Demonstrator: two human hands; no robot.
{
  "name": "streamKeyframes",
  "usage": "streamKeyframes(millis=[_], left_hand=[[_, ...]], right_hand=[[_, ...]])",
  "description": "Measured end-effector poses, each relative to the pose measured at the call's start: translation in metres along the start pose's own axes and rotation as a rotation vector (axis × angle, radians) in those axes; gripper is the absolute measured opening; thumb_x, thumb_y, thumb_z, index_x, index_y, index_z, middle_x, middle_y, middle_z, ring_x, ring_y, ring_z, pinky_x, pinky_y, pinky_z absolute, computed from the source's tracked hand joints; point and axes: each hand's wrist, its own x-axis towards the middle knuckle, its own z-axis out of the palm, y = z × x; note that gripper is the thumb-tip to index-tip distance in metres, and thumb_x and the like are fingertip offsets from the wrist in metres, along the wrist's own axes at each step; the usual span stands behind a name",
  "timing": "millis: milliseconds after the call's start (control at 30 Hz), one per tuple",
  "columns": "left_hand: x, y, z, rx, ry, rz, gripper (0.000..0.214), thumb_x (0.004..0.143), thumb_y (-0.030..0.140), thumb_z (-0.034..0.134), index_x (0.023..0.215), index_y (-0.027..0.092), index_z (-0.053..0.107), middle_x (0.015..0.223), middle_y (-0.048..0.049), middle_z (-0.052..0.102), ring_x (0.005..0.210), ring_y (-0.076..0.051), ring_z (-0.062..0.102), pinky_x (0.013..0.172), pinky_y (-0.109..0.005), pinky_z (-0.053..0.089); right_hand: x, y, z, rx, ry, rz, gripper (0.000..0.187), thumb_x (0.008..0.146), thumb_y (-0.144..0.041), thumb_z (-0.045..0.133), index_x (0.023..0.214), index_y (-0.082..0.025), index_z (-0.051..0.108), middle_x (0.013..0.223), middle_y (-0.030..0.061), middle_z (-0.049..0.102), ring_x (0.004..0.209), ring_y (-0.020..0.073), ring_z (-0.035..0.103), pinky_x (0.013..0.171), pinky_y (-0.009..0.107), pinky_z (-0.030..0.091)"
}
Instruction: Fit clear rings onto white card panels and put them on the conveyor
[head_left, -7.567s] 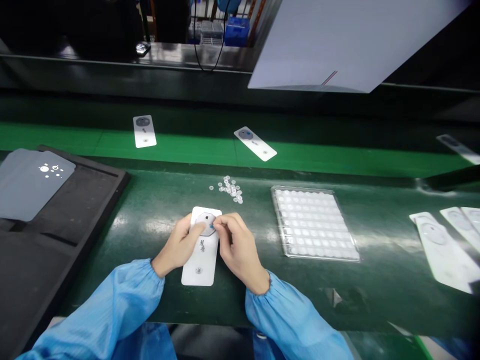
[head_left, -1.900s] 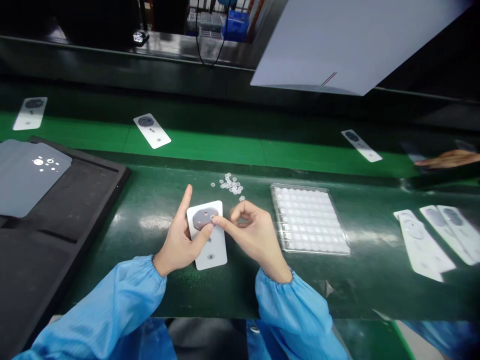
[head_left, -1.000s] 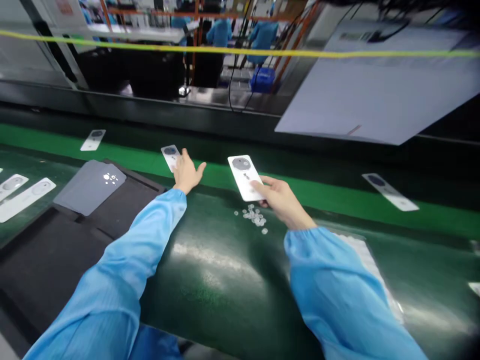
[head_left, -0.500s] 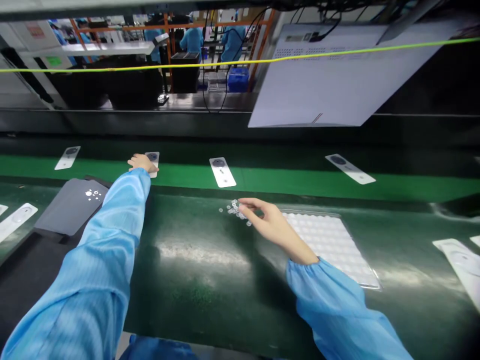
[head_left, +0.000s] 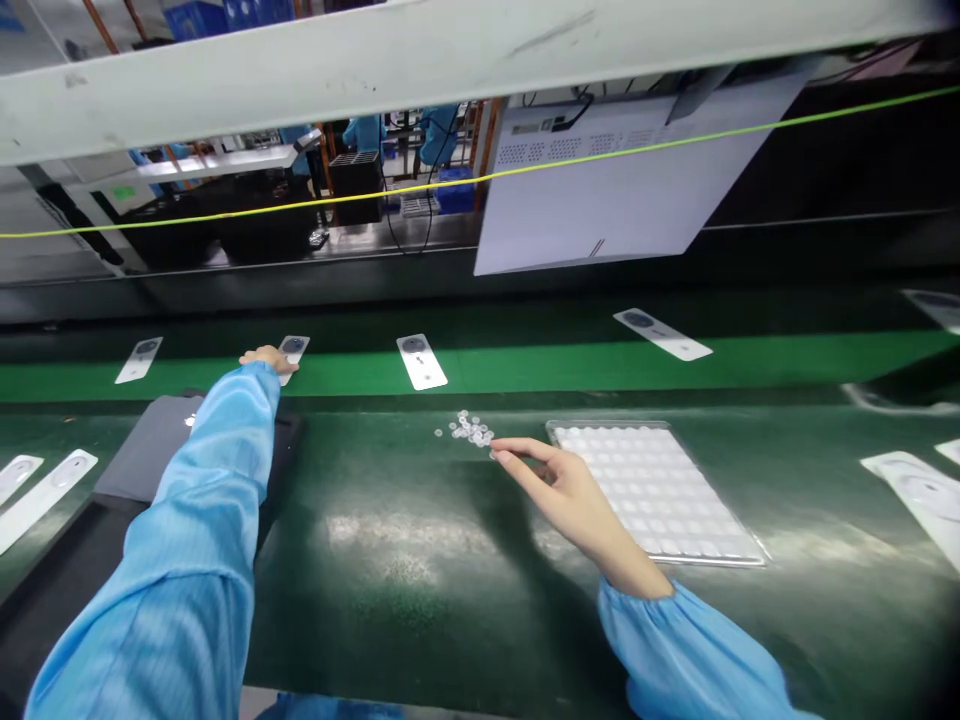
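On the green belt at the back left, my left hand (head_left: 268, 359) is closed at the edge of a white phone-back-shaped panel (head_left: 294, 345) with a dark round patch. The thumb lies over the panel; the other fingers are partly hidden. My right hand (head_left: 564, 492) hovers at the bench middle, thumb and forefinger pinched on a small clear ring (head_left: 493, 455). Just left of those fingertips lies a loose pile of small clear rings (head_left: 470, 429). Behind the right wrist is a clear tray (head_left: 750, 561) with rows of white round pieces.
Similar panels lie along the belt, one (head_left: 421, 362) in the middle and one (head_left: 661, 334) to the right. More panels (head_left: 46, 498) rest at the bench's left. A dark grey sleeve-like sheet (head_left: 142, 450) lies under my left arm. A white bar (head_left: 450, 60) crosses overhead.
The view has tilted and shifted. My right hand has drawn back slightly from the ring pile, fingertips pinched. My left hand stays at the same panel.
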Motion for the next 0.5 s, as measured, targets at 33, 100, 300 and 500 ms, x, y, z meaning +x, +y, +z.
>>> streamKeyframes(millis=[33, 100, 300, 500], left_hand=[[0.001, -0.005, -0.001, 0.021, 0.007, -0.048, 0.038, 0.096, 0.033, 0.068, 0.129, 0.014, 0.062, 0.131, -0.0131, 0.063, 0.115, -0.027, 0.065, 0.096, -0.047, 0.057], [0.003, -0.015, 0.000, 0.047, 0.041, -0.116, 0.040, 0.096, 0.033, 0.067, 0.131, 0.014, 0.061, 0.133, -0.0139, 0.061, 0.117, -0.028, 0.064, 0.098, -0.049, 0.056], [0.002, -0.035, 0.003, 0.028, 0.108, -0.151, 0.048, 0.093, 0.036, 0.072, 0.132, 0.012, 0.060, 0.138, -0.0169, 0.060, 0.125, -0.031, 0.061, 0.104, -0.052, 0.052], [0.001, -0.044, -0.021, -0.125, 0.085, -0.061, 0.077, 0.056, 0.042, 0.097, 0.112, 0.000, 0.065, 0.118, -0.0331, 0.067, 0.126, -0.049, 0.059, 0.094, -0.049, 0.054]], right_hand=[[0.000, 0.002, 0.002, 0.012, -0.002, 0.006, 0.043, 0.087, -0.057, 0.064, 0.103, -0.020, 0.079, 0.105, 0.0086, 0.079, 0.056, 0.0169, 0.058, 0.052, 0.032, 0.048], [-0.002, 0.006, 0.006, 0.038, -0.004, 0.014, 0.042, 0.087, -0.057, 0.064, 0.103, -0.021, 0.080, 0.108, 0.0093, 0.079, 0.066, 0.0210, 0.066, 0.057, 0.033, 0.052], [-0.007, 0.018, 0.014, 0.075, 0.016, 0.050, 0.038, 0.087, -0.054, 0.067, 0.104, -0.022, 0.080, 0.112, 0.0102, 0.078, 0.093, 0.0294, 0.072, 0.072, 0.038, 0.058], [-0.008, 0.032, 0.025, 0.163, 0.045, 0.093, 0.039, 0.086, -0.055, 0.070, 0.102, -0.021, 0.079, 0.108, 0.0116, 0.078, 0.099, 0.0302, 0.072, 0.074, 0.037, 0.058]])
